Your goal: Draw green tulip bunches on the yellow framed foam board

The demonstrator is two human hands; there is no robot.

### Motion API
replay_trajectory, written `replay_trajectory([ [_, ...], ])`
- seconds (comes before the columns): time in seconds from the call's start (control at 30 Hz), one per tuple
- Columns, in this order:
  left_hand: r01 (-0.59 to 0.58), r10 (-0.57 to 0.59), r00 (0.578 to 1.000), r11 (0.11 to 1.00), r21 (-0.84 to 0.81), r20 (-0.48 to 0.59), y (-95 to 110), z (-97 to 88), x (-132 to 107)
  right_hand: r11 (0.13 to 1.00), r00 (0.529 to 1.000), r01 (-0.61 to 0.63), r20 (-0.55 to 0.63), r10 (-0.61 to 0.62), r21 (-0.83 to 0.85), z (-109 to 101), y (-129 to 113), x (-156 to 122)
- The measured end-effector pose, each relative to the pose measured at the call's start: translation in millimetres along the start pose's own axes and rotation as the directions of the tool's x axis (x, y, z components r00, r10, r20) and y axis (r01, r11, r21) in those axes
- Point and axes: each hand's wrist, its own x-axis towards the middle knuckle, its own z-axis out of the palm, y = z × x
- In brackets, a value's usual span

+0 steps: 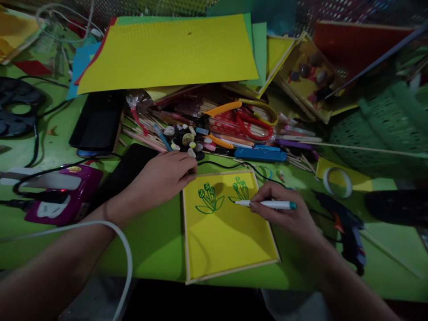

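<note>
Bench [150, 254]: bright green and dimly lit, crowded along its far side.
Backdrop: a yellow card sheet [174, 53] lies over green and red ones, with perforated surfaces behind.
Left end: a purple power strip [90, 187], a small light glowing on it, and beyond it a dark phone [98, 120].
Middle clutter: pebbles [187, 139], orange-handled and red-handled tools, thin sticks and a blue cutter [259, 154] (quite a jumble, from where I stand).
Right end: a green basket [384, 129], a white tape roll [349, 189] and a glue gun [347, 232].
Yellow panel [227, 240]: flat at the near edge, between the two hands, bordered by pale strips, bearing two green flower clumps across its upper half.
Right hand [290, 209]: fingers pinched round a white marker [276, 204], its tip at the right clump's leaf.
Left hand [163, 174]: fingers bent by the panel's upper left corner; whether they grip it, I cannot tell.
</note>
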Motion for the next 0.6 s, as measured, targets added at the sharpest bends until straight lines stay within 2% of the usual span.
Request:
replay_trajectory([
  [0.6, 0.025, -0.025, 1.0, 0.999, -0.034, 0.001, 2.3, -3.4, 0.2, 0.999, 0.997, -0.019, -0.077, 0.021, 0.031, -7.0, -4.6, 1.7],
])
